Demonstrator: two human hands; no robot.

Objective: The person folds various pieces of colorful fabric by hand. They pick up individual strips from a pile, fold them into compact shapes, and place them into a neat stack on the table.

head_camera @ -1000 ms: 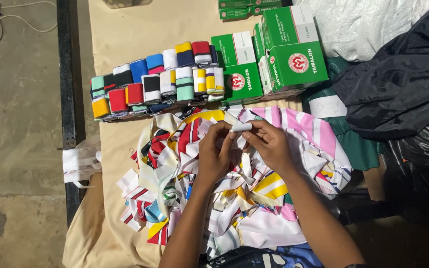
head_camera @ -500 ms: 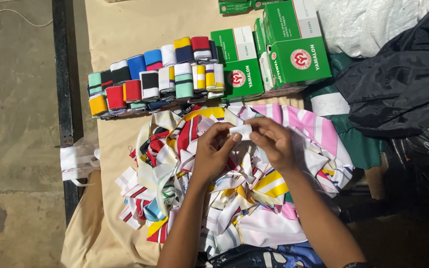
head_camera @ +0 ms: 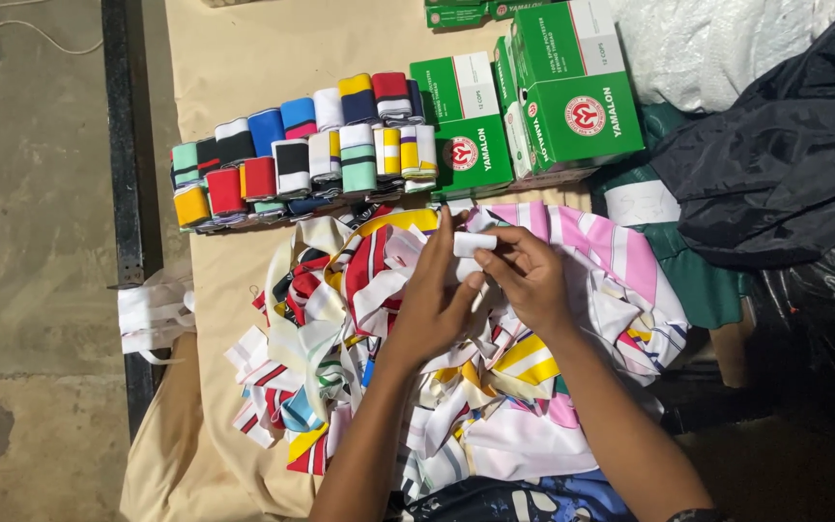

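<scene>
Beige table [head_camera: 244, 58], green boxes [head_camera: 577, 87], shut

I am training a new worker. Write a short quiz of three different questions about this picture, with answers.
1. True or false: both hands touch the white strip.
2. What lies directly under the hands?
A. green boxes
B. a heap of striped fabric pieces
C. black cloth
3. Fill in: the folded colour bands lie in rows to the ____ of the green boxes in the picture.

Key
1. True: the left hand and the right hand pinch it together.
2. B: the fabric heap on the table.
3. left
</scene>
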